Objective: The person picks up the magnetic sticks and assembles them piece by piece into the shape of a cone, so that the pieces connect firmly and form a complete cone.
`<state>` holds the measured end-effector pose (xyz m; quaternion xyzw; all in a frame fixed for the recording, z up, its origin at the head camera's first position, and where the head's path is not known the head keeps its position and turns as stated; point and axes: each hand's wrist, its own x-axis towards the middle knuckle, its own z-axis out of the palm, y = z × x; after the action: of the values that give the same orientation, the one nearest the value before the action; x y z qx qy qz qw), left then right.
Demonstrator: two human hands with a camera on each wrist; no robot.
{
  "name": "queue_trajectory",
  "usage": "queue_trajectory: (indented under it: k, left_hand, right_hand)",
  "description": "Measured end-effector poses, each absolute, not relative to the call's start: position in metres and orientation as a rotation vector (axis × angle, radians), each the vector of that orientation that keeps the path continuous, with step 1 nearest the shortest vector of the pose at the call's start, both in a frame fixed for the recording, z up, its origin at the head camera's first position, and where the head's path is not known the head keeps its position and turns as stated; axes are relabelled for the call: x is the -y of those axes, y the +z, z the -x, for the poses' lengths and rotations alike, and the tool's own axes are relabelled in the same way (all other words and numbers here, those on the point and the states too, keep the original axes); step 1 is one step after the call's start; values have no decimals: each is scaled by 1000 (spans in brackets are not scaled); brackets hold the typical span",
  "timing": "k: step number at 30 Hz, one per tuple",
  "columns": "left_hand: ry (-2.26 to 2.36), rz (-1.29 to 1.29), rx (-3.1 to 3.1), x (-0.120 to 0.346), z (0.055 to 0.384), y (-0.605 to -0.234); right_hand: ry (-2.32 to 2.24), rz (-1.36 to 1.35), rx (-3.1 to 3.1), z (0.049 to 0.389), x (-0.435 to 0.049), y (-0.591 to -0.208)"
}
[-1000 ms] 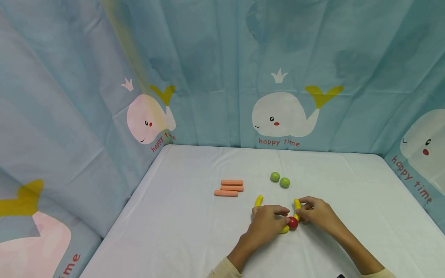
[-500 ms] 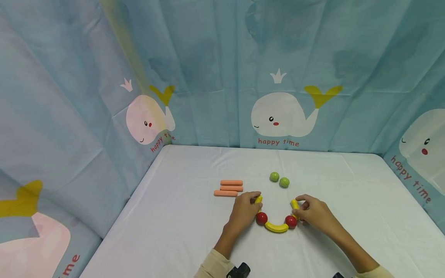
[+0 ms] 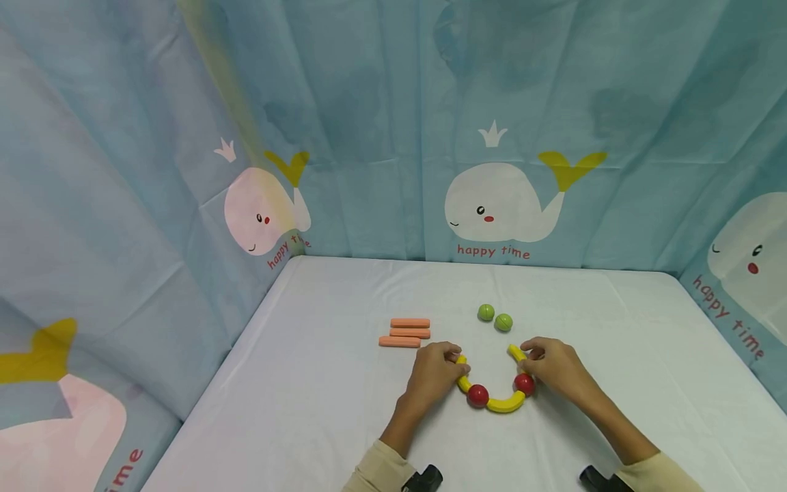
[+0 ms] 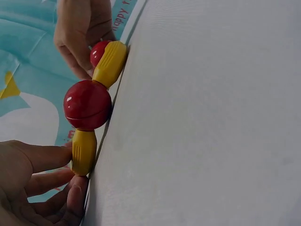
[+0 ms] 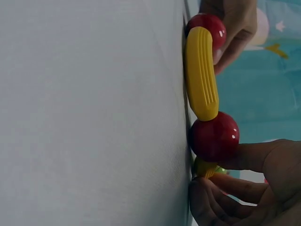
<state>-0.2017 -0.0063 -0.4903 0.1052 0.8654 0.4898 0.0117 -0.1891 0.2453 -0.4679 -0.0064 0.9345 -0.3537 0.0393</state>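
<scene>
Three yellow curved rods and two red balls lie end to end in a U on the white table (image 3: 320, 424). My left hand (image 3: 430, 374) pinches the left yellow rod (image 4: 84, 153) between thumb and fingers. Below it sits the left red ball (image 3: 477, 396), touching the bottom yellow rod (image 3: 505, 403). At the other end, the right red ball (image 3: 525, 384) meets the right yellow rod (image 3: 516, 352), which my right hand (image 3: 556, 369) pinches. In the right wrist view, its thumb lies against that right ball, and the fingers partly hide the rod.
Two green balls (image 3: 494, 318) lie behind the U. Several-ridged orange sticks (image 3: 410, 333) lie side by side at the back left of my left hand. A blue whale-print cloth (image 3: 381, 171) hangs behind and beside the table.
My left hand moved from over the left ball to the left rod and took hold of it. The U shifted right, and the right rod's far end leaned left.
</scene>
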Motion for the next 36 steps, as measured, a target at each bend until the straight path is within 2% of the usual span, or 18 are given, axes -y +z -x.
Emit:
queue_trajectory:
  k: [14,27,36]
  left_hand:
    - [1442,-350,-2725,-2,211,-487]
    - [1304,-443,-2690,-12,229,-484]
    - [1255,-468,-2673,-18,229,-482]
  right_hand:
    - [-1054,43,-2881,210,-244,-468]
    - [-1048,36,-2868,212,-242,-468]
    - [-1009,72,-2886,215,-244,-467]
